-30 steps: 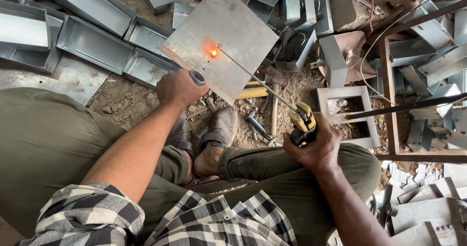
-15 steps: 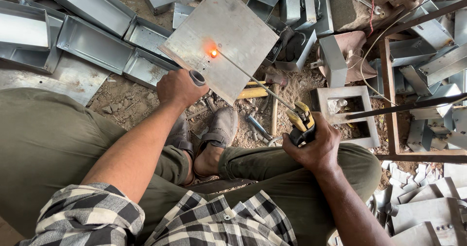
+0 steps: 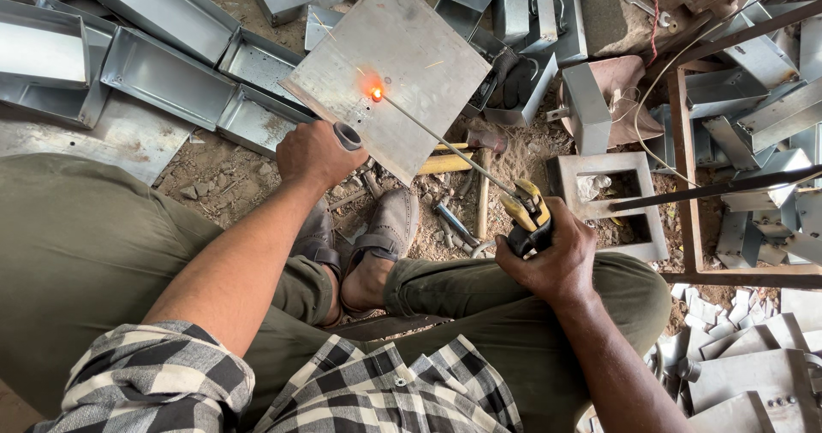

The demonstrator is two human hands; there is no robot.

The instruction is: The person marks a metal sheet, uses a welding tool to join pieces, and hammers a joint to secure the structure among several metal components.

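Head view, hands [image 3: 548, 258] aiming rod at sheet [image 3: 402, 56], trays [image 3: 163, 78] perhaps crowding edges.

The plate [image 3: 402, 65] lies on the ground before the feet, leaning on the trays [image 3: 180, 82] at its left. The rod [image 3: 445, 142] runs from the holder [image 3: 531, 219] at the right up to the plate. A frame [image 3: 612, 206] lies right of the holder.

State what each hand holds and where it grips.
Right hand grips the electrode holder by its handle. Left hand grips a short grey tube around its body.
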